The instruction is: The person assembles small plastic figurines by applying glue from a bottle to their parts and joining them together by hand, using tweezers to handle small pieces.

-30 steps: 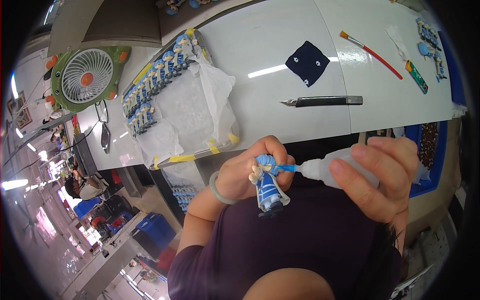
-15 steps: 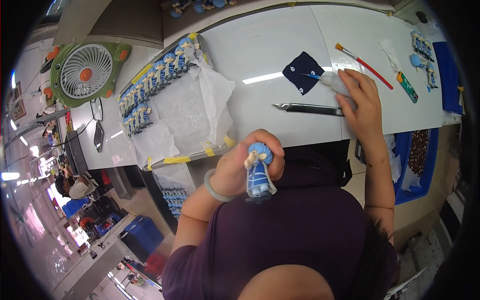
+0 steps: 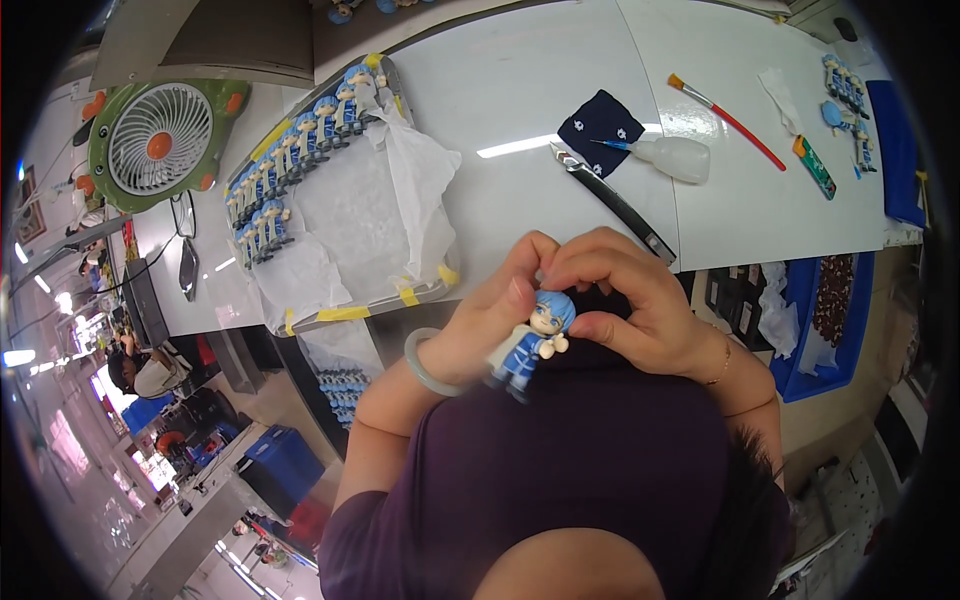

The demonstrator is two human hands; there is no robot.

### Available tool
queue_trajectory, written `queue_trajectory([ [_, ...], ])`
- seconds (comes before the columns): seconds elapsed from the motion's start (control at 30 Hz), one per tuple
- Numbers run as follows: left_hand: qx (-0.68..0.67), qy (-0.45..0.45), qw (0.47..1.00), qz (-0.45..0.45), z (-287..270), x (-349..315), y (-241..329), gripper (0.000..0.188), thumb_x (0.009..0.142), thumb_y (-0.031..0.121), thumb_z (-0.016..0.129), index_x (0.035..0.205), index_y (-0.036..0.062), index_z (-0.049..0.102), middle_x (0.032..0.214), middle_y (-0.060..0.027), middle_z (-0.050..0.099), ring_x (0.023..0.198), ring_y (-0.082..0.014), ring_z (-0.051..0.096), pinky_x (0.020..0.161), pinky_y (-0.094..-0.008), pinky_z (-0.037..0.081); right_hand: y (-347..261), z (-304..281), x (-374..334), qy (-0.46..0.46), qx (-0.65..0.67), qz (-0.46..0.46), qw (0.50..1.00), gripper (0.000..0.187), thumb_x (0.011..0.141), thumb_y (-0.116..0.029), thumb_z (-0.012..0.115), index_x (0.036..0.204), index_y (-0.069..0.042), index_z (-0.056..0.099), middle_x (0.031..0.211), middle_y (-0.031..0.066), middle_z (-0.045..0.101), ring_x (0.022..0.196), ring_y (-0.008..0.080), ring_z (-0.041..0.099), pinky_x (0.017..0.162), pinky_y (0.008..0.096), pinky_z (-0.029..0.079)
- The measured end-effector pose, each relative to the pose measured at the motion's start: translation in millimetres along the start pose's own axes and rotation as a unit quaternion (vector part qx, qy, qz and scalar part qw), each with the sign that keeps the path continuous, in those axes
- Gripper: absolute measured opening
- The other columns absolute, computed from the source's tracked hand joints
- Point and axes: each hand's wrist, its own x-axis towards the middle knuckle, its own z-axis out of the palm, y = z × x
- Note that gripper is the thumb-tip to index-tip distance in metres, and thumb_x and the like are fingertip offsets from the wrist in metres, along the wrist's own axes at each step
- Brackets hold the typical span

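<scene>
A small blue-haired figurine (image 3: 528, 352) in a blue outfit and pale cape is held before my chest, its face turned up and its body tilted. Around its head and back closes my left hand (image 3: 485, 325), a pale bangle on the wrist. From the other side my right hand (image 3: 650, 320) grips the head, the thumb at the hair and the fingertips meeting those of my left hand. Beyond my hands lie a black-handled utility knife (image 3: 622, 210), a dark patterned cloth (image 3: 598, 125) and a translucent squeeze bottle (image 3: 678, 158) with a blue needle tip across the cloth.
A paper-lined tray (image 3: 370, 220) with rows of similar figurines (image 3: 290, 150) sits at left, near a green fan (image 3: 160, 145). A red-handled brush (image 3: 735, 125) and a green-and-orange packet (image 3: 815, 168) lie at right. A blue bin (image 3: 855, 330) stands below the table's right side.
My right hand has left the squeeze bottle and come to the figurine. The knife now lies at a slant, partly on the cloth. The figurine has been turned and tilted.
</scene>
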Motion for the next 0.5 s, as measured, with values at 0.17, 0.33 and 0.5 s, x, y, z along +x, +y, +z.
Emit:
queue_trajectory([
  [0.17, -0.02, 0.071, 0.995, 0.069, 2.8, 1.5, -5.9, 0.044, 0.086, 0.05, 0.037, 0.101, 0.009, 0.032, 0.094, -0.0077, 0.048, 0.088, -0.0111, 0.048, 0.074, -0.0211, 0.04, -0.5, 1.3, -1.5, -0.026, -0.011, 0.035, 0.999, 0.038, 0.076, -0.017, 0.061, 0.11, -0.004, 0.05, 0.087, 0.0051, 0.053, 0.076, 0.0146, 0.047, 0.068, 0.0251, 0.04],
  [0.33, -0.093, 0.053, 0.988, 0.114, -4.7, -11.3, -9.2, 0.043, 0.086, 0.042, 0.046, 0.108, 0.0065, 0.035, 0.098, -0.0131, 0.049, 0.089, -0.0167, 0.051, 0.075, -0.0242, 0.042, -0.4, 2.1, -4.2, 0.023, 0.134, 0.018, 0.991, 0.034, 0.075, -0.007, 0.059, 0.109, -0.004, 0.051, 0.101, 0.0098, 0.05, 0.094, 0.0261, 0.048, 0.083, 0.0319, 0.038],
  [0.5, 0.098, -0.055, 0.963, 0.246, -12.2, -17.0, -13.2, 0.055, 0.075, 0.025, 0.066, 0.116, -0.0016, 0.041, 0.102, -0.0171, 0.051, 0.084, -0.0229, 0.055, 0.075, -0.0308, 0.043, -0.8, 2.8, -8.5, 0.028, 0.229, 0.046, 0.972, 0.032, 0.077, -0.008, 0.058, 0.108, -0.002, 0.051, 0.103, 0.0105, 0.05, 0.097, 0.0245, 0.048, 0.085, 0.0316, 0.037],
])
